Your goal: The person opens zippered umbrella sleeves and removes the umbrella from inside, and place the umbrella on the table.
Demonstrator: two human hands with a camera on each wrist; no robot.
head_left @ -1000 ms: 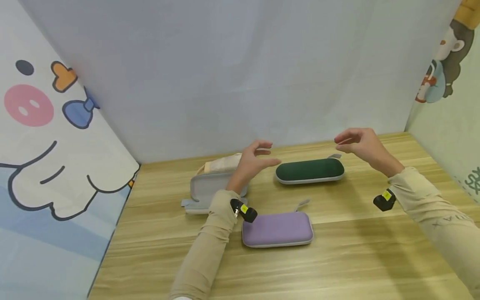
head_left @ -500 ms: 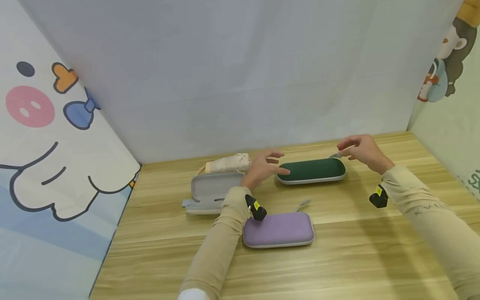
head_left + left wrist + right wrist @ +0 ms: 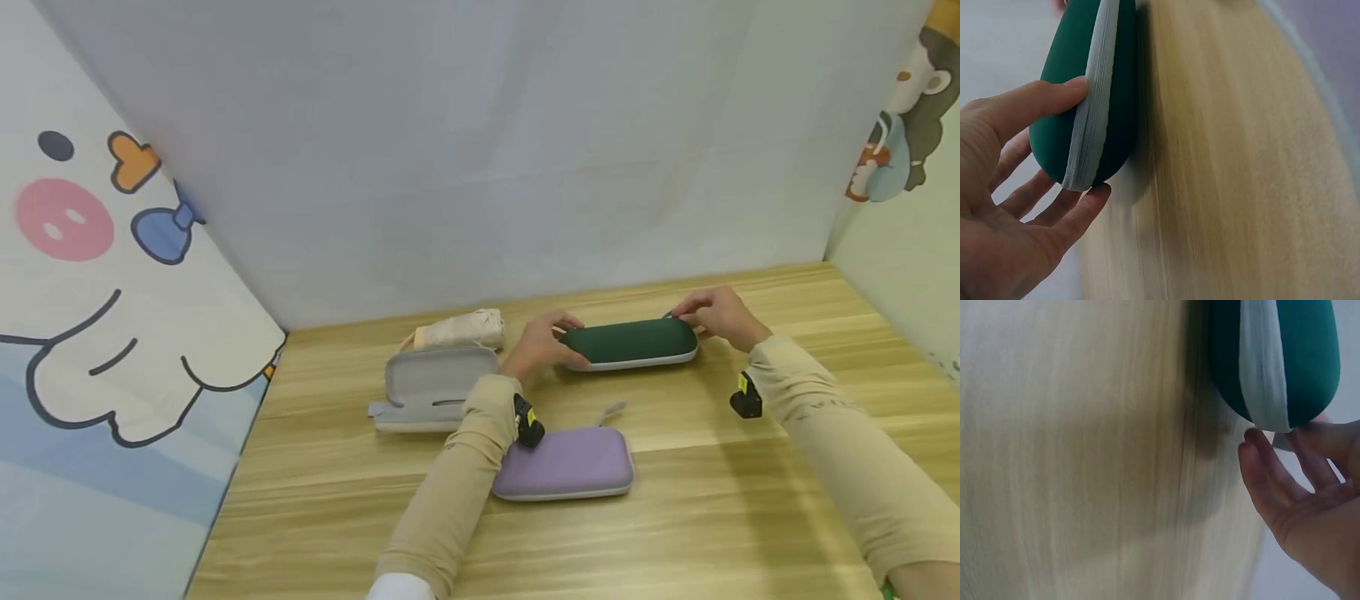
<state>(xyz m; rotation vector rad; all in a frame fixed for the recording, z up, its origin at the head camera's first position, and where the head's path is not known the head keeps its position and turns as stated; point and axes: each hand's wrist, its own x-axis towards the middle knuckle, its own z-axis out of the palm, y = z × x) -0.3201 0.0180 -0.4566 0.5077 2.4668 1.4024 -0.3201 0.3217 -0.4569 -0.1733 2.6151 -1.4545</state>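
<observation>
A dark green zippered case (image 3: 630,342) with a pale zip band lies toward the back of the wooden table. My left hand (image 3: 543,343) grips its left end; in the left wrist view the thumb (image 3: 1063,94) presses by the zip band and the fingers bend round the end. At the other end my right hand (image 3: 720,317) pinches the small grey pull tab (image 3: 1282,442), thumb and forefinger close to the case. The other right fingers curl below the end of the case, partly hiding the tab.
Nearer the front lies a purple zippered case (image 3: 573,462) with a grey strap, partly under the left wrist. An open grey case (image 3: 431,383) stands to the left, with a rolled cream cloth pouch (image 3: 461,329) behind it. A white fabric wall (image 3: 480,167) borders the back.
My left hand has moved right and down and taken hold of the green case's left end. My right hand has come down to its right end and pinched the tab.
</observation>
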